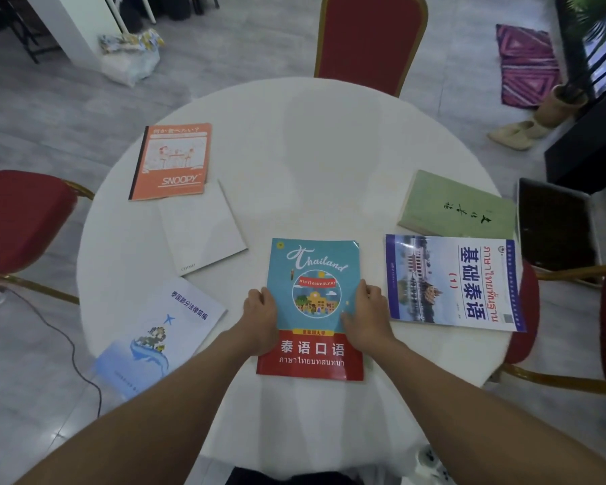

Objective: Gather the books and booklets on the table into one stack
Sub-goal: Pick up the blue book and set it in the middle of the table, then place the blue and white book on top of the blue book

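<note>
A teal-and-red "Thailand" paperback (314, 306) is gripped at both side edges by left hand (261, 311) and right hand (366, 315) on a round white table (315, 152). Five others lie apart: orange Snoopy notebook (172, 161), plain white booklet (202, 227), pale-blue booklet (161, 336), green book (459, 206), blue-and-white textbook (455, 283).

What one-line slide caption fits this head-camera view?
Both hands, left and right, grip the Thailand book on a round white table among five scattered books.
</note>
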Tool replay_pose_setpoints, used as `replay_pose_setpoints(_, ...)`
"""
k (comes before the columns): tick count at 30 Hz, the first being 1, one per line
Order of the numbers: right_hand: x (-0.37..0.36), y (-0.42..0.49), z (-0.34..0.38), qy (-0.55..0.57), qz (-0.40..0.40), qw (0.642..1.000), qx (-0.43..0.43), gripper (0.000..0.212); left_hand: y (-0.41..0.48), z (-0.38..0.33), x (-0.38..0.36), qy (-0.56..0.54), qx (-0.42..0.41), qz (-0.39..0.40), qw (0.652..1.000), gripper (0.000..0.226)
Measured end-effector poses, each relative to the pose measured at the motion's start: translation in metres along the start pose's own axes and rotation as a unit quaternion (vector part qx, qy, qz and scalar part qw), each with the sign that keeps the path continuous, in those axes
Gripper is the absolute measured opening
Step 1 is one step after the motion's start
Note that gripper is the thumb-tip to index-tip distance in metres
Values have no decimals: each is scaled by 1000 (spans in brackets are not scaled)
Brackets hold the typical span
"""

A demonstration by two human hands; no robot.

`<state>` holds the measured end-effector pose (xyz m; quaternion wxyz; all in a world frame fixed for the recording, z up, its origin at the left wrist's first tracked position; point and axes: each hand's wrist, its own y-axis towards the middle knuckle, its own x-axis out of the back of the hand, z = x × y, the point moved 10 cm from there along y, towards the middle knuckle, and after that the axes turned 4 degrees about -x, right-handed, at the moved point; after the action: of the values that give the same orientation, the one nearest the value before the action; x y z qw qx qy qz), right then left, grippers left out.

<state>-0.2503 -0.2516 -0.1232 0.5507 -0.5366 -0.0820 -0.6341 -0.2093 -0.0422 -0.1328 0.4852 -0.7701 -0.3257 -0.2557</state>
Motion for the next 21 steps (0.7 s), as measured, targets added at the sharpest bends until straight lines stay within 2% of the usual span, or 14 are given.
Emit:
replay_pose_setpoints(3, -2, -5, 2, -40, -9, 999, 12, 78, -2, -7, 0, 29, -25, -2, 999, 94)
replay_pose_setpoints(8, -1, -6, -1, -44, 11, 999, 24, 82, -5, -14, 4, 63, -45, -17, 997, 93)
replay_pose_setpoints(12, 7, -7, 0, -6, 18, 999, 31, 78, -1, -24, 11, 86, -60, -33, 994, 87)
replay_pose_setpoints(16, 32, -6, -5, 42, -21, 998, 30, 56, 8, -53, 24, 109, -95, -35, 989, 81)
replay_pose_setpoints(21, 75, -4, -39, 81, -101, 991, -23, 62, 29, -114, 39, 134, -152, -41, 978, 82)
